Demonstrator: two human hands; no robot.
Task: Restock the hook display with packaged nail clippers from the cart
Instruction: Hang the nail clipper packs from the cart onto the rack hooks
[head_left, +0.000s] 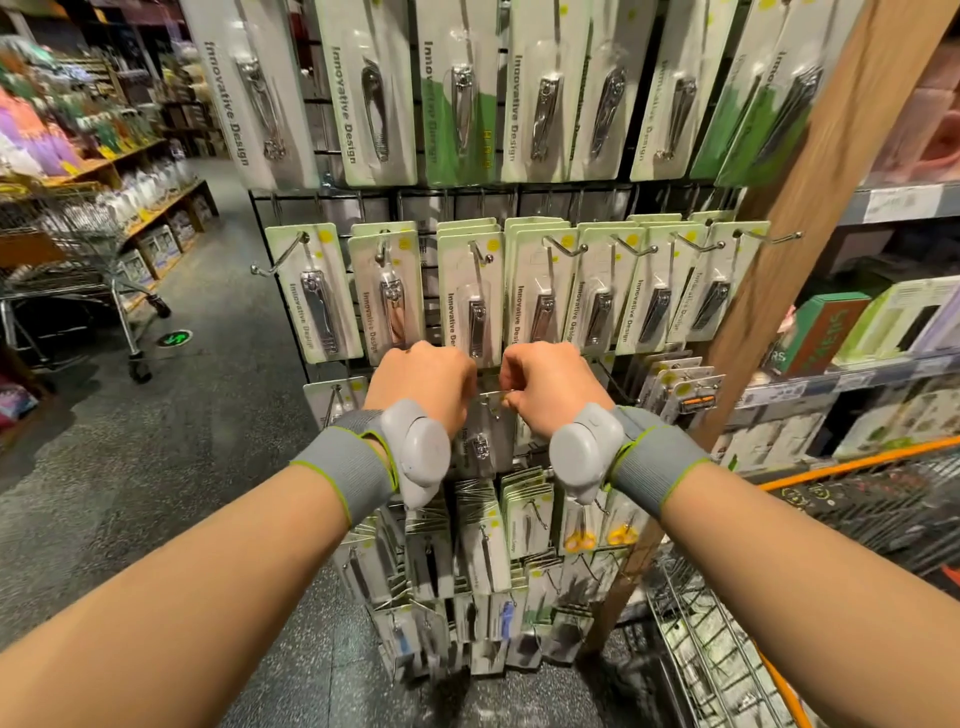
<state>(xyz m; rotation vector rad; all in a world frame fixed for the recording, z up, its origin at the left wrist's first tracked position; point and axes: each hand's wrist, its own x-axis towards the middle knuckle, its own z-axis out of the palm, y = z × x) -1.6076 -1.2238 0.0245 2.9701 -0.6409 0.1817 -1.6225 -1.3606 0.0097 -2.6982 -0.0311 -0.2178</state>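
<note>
Hook display (519, 291) stands ahead, one cart (78, 249) far left, another cart (857, 519) right

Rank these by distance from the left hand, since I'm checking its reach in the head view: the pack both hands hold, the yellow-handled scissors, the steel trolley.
1. Pack, gripped between both hands, beside the left hand.
2. Yellow-handled scissors, lower right.
3. Steel trolley, far left, across the aisle.

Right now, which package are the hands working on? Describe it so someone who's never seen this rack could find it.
Start at the black wire hook display beside the slanted wooden post. Below the middle row of nail clipper cards, the left hand and right hand meet at one package. Unlike its neighbours, it is gripped at its top edge by both hands.
</note>
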